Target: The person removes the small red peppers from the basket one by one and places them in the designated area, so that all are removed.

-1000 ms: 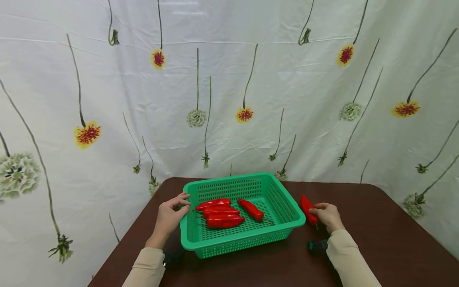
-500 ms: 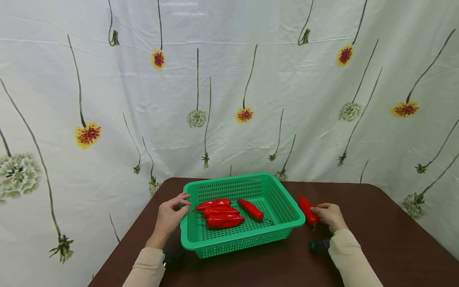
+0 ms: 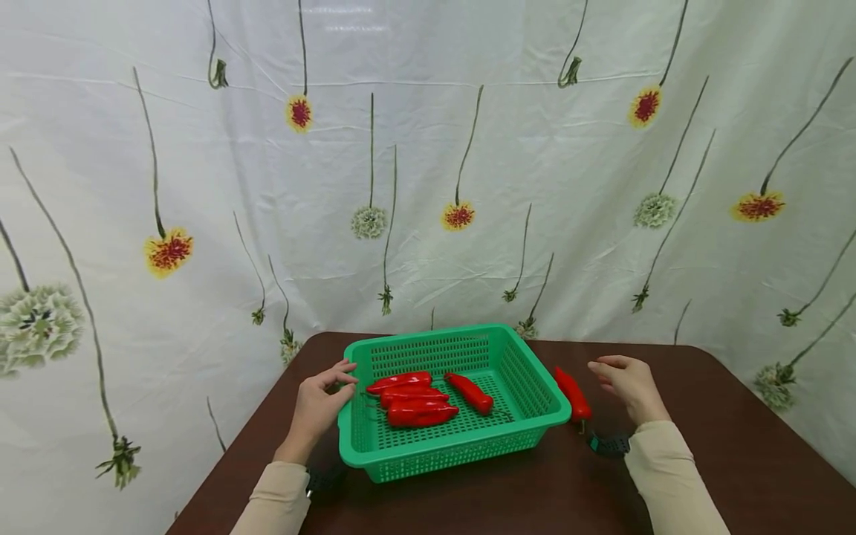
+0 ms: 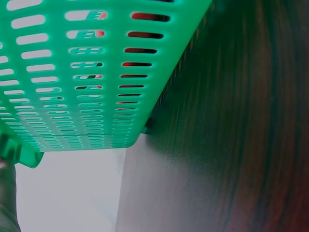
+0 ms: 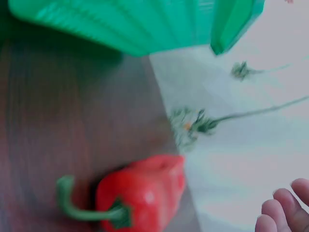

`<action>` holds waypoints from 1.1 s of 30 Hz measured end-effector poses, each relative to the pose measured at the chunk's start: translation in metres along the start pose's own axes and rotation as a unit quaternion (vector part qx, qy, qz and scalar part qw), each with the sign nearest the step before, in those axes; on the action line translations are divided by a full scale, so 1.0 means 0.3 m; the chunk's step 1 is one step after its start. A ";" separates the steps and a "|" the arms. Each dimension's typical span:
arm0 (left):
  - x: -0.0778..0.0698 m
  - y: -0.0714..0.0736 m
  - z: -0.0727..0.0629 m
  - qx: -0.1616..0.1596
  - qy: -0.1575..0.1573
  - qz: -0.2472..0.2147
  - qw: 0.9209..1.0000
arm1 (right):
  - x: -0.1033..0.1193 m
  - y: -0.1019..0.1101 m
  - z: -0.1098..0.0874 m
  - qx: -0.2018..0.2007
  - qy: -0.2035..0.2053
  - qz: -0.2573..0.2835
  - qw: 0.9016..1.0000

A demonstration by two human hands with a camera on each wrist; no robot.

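Observation:
In the head view, my left hand (image 3: 313,409) holds the left rim of a green perforated plastic basket (image 3: 461,452), its bent fingers and thumb at the edge. The basket's slotted wall (image 4: 108,108) fills much of the left wrist view. Several red peppers lie inside: a group on the left and a single pepper (image 3: 470,392) to their right. Another red pepper (image 3: 571,392) with a green stem (image 5: 82,212) rests on the table just outside the basket's right side. My right hand (image 3: 631,383) is raised to the right of that pepper, apart from it, holding nothing.
Beneath everything is a dark brown table (image 3: 481,498) with rounded far corners. A pale flower-printed cloth (image 3: 428,171) hangs behind it. Dark wrist straps (image 3: 610,446) sit at the cuffs of beige sleeves (image 3: 678,483).
My right hand has let go of the outside pepper and moved up and right. That pepper has shifted slightly left, closer to the basket. My left hand and the basket have stayed in place.

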State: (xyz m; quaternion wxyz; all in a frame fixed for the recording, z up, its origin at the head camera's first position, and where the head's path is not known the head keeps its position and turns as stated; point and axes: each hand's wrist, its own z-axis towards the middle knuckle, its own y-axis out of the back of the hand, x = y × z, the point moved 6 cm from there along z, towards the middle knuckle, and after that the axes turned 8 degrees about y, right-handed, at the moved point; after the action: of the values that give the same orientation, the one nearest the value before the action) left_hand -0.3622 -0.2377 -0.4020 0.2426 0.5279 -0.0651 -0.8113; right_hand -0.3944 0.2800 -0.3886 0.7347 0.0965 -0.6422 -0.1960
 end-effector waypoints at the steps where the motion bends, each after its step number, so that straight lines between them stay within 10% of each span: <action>1: 0.000 -0.001 -0.002 0.001 0.001 0.000 1.000 | 0.014 -0.005 -0.002 0.007 0.006 -0.002 1.000; 15: -0.001 -0.010 0.001 -0.002 0.006 -0.015 1.000 | 0.173 -0.070 0.000 0.103 0.056 -0.004 0.993; 33: -0.004 0.004 0.001 -0.003 0.002 -0.001 1.000 | 0.397 -0.247 0.101 0.311 0.083 -0.081 0.943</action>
State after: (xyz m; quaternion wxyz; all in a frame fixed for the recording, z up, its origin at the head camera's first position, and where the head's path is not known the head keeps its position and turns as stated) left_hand -0.3618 -0.2382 -0.4005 0.2438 0.5291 -0.0619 -0.8104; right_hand -0.4245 0.1672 -0.3051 0.7006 0.3876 -0.5979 -0.0366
